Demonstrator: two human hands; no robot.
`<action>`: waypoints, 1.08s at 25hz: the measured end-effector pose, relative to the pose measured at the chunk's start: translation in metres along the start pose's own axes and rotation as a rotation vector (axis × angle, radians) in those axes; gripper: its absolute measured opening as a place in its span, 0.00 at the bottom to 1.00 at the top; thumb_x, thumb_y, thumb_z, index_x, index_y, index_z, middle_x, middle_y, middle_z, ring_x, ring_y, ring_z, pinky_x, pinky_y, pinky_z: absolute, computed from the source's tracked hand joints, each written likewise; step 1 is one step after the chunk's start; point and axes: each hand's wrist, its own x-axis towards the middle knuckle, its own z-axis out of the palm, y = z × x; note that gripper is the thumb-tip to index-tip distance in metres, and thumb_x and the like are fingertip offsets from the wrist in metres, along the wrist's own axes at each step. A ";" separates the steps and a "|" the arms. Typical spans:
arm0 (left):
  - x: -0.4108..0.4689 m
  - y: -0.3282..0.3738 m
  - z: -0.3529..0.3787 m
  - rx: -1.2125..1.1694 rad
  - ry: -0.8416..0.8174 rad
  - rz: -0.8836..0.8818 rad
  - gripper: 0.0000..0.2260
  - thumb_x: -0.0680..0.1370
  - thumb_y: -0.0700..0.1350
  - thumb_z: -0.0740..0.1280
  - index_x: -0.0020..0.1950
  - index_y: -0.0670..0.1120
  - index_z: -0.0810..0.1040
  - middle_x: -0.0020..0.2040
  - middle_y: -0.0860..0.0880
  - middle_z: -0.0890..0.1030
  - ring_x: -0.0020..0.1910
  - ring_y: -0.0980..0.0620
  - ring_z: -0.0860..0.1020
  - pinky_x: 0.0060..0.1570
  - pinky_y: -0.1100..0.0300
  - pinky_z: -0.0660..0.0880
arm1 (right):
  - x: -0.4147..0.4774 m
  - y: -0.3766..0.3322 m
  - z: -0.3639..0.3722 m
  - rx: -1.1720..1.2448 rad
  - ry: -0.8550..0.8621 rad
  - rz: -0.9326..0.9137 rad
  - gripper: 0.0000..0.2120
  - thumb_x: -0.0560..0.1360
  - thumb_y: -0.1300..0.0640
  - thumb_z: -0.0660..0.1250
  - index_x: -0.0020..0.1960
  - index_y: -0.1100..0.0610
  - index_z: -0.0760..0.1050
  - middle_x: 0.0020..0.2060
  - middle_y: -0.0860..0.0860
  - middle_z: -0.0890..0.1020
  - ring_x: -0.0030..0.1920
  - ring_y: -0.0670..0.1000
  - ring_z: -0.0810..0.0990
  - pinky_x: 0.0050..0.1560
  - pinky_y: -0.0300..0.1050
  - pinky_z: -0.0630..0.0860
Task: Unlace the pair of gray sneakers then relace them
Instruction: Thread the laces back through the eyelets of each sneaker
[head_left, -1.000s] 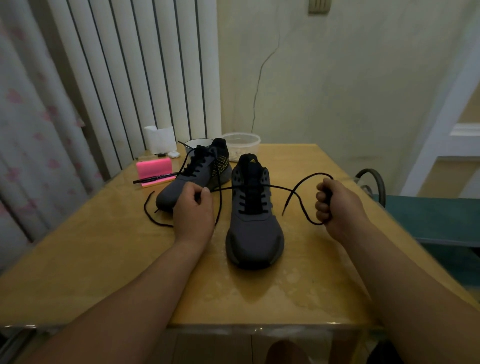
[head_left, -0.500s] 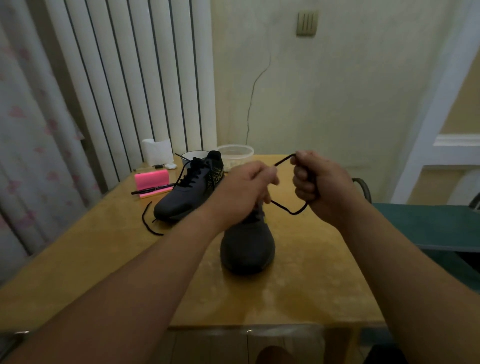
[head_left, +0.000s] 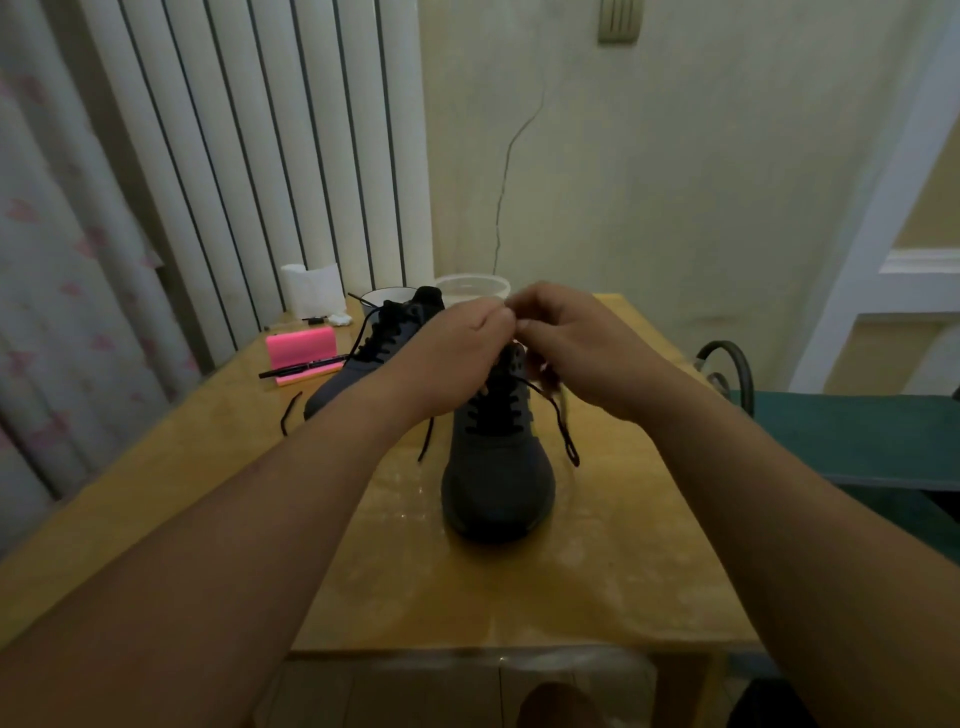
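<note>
While pinched this lightly above the tongue of the near sneaker (head_left: 498, 467), could slip free and undo what looks like a half-made knot. Gripped by left hand (head_left: 457, 353) and right hand (head_left: 582, 348), brought together fingertip to fingertip, both curled on the black lace (head_left: 563, 431). Standing at the middle of the counter (head_left: 597, 571), toe toward the near edge; toward the far left corner, the far sneaker (head_left: 374, 353), laced. Likely trouble: pulling up unevenly and tipping the unweighted shoe; snagging the loop hanging at its right side; ending with lopsided tails, judging by the short end (head_left: 426, 439) dangling at the left. Blurred at the fingertips, so cannot tell how crossed.

Compared with a second ago: then spread wide apart, stretching the lace taut across the shoe; half a second ago nearly met, right fist around a loop; now joined, loop dropped beside the shoe. No shift of either sneaker on the counter.
</note>
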 end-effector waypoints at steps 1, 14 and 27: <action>0.000 -0.003 -0.002 -0.036 0.027 -0.009 0.17 0.87 0.50 0.57 0.49 0.39 0.76 0.37 0.47 0.74 0.35 0.50 0.73 0.39 0.47 0.73 | 0.001 0.002 0.000 -0.064 0.026 -0.021 0.07 0.84 0.58 0.64 0.59 0.55 0.79 0.45 0.51 0.84 0.35 0.38 0.79 0.38 0.38 0.75; -0.006 -0.071 0.016 -0.077 0.359 -0.143 0.08 0.85 0.51 0.66 0.60 0.50 0.77 0.53 0.53 0.78 0.50 0.56 0.78 0.52 0.55 0.77 | 0.013 0.028 -0.002 0.080 0.243 0.101 0.13 0.86 0.49 0.60 0.53 0.51 0.83 0.33 0.53 0.73 0.32 0.49 0.69 0.32 0.43 0.67; 0.020 -0.044 0.015 -0.543 0.365 -0.088 0.13 0.89 0.49 0.56 0.57 0.47 0.80 0.37 0.49 0.75 0.33 0.55 0.73 0.35 0.57 0.75 | 0.031 0.052 0.012 0.007 0.185 0.246 0.09 0.85 0.51 0.62 0.59 0.51 0.79 0.46 0.52 0.84 0.46 0.53 0.83 0.43 0.45 0.79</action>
